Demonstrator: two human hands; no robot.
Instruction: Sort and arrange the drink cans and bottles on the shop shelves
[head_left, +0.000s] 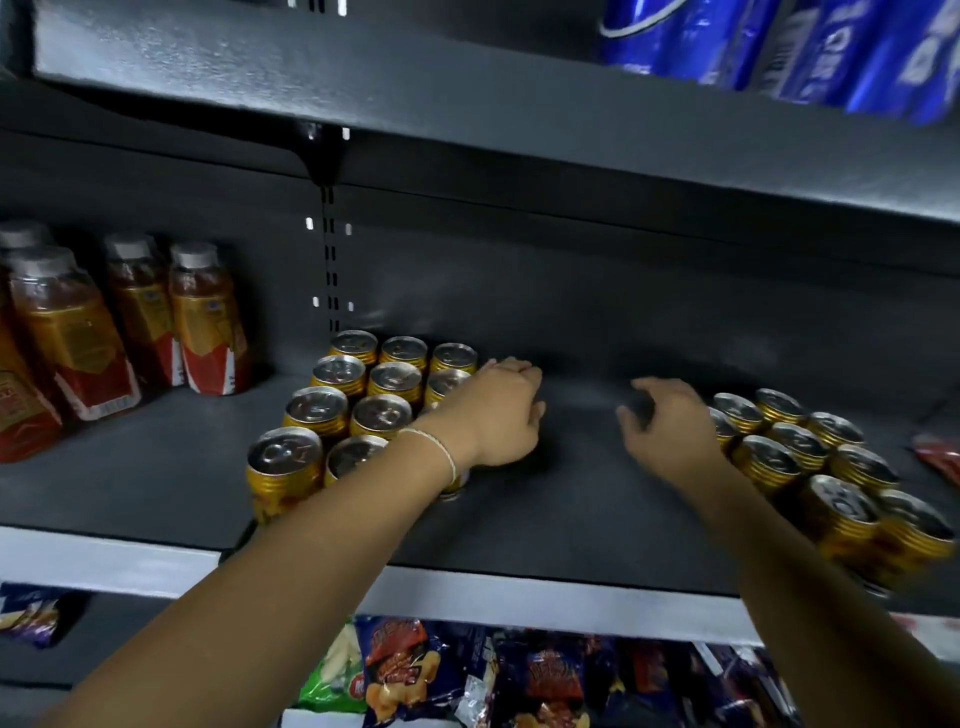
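Two groups of gold drink cans stand on the dark middle shelf (545, 525). The left can group (337, 405) is packed in neat rows. My left hand (498, 410) lies over the cans at that group's right edge, its fingers curled down around a can hidden beneath it. The right can group (810, 462) stands in looser rows toward the shelf's right end. My right hand (665, 431) hovers just left of that group, slightly blurred, with loosely spread fingers holding nothing. Bare shelf lies between the two hands.
Orange juice bottles (202, 322) with grey caps stand at the left of the same shelf. Blue packs (779, 41) sit on the shelf above. Snack bags (467, 675) fill the shelf below. A red packet (935, 457) lies at the far right.
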